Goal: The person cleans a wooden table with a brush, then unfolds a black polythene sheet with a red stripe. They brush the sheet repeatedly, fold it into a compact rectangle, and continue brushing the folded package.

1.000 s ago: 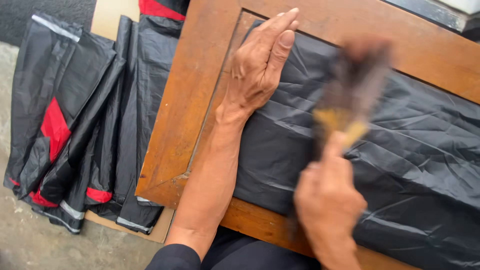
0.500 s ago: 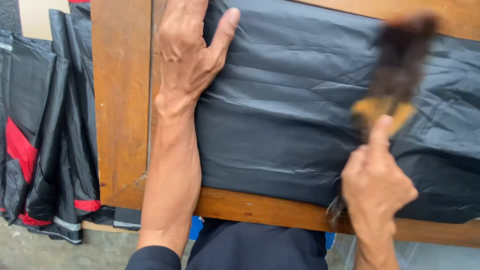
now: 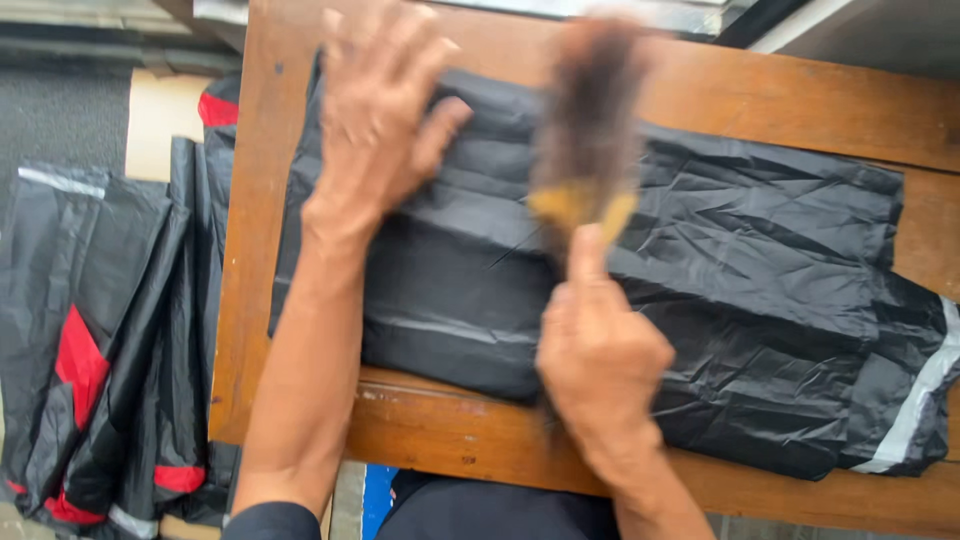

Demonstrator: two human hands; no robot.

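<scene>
The brush [image 3: 585, 130], gripped in the right hand [image 3: 600, 365], is now seen swept leftward across the black garment [image 3: 700, 290] spread on the wooden counter [image 3: 460, 440]; the left hand [image 3: 375, 115], flat and unclenched, is kept pressed on the fabric's left end, so brushing is judged ongoing.

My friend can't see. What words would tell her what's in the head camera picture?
A person's right hand sweeps a blurred, dark-bristled brush over a black garment lying on a wooden table, while the left hand presses the cloth flat. More black and red garments lie piled to the left.
</scene>
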